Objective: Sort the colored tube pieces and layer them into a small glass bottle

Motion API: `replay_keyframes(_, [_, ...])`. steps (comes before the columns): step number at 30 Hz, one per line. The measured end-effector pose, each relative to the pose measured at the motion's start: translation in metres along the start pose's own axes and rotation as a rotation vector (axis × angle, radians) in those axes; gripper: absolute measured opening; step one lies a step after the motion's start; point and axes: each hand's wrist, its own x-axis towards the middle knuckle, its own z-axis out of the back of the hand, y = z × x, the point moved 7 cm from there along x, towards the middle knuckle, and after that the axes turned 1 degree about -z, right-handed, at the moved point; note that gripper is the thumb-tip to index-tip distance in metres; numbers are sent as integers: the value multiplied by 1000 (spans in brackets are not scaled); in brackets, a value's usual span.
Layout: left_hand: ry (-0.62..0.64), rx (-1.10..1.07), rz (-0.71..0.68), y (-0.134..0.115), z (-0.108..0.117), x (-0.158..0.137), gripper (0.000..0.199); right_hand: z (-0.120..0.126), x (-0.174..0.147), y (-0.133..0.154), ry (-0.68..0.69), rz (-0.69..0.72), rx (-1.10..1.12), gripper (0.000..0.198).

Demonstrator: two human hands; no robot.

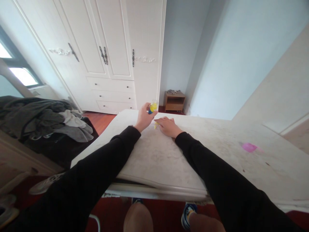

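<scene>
My left hand is closed around a small clear container over the far side of the white table. Yellow bits show in the container's upper part and something blue near its lower end; what exactly they are is too small to tell. Just to the right, my right hand is low over the tabletop, its fingers pointing left and close together. Small yellow pieces are at its fingertips, on or just above the surface. Whether the fingers pinch one of them cannot be made out.
A pink translucent item lies on the table's right part, with small dark specks nearby. Behind the table stand a white wardrobe and a low wooden nightstand. Grey clothes are heaped at the left.
</scene>
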Motion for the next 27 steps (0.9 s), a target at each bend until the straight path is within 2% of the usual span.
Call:
replay_keyframes(5, [2,18,2,-1,2,1,26,4,7,-2,-67,-6,-24,18])
replay_keyframes(11, [-4,18,0,-1,2,0,26,8,4,2,-129,39,39,16])
replay_keyframes(16, [-8,2,-5,1,2,0,25,9,3,19,-46,155,138,13])
replay_keyframes(20, [0,-10,4,3,0,0,25,8,3,21,11,154,106,14])
replay_keyframes(27, [16,21,13,3,0,-1,27,6,4,16,-19,140,41,12])
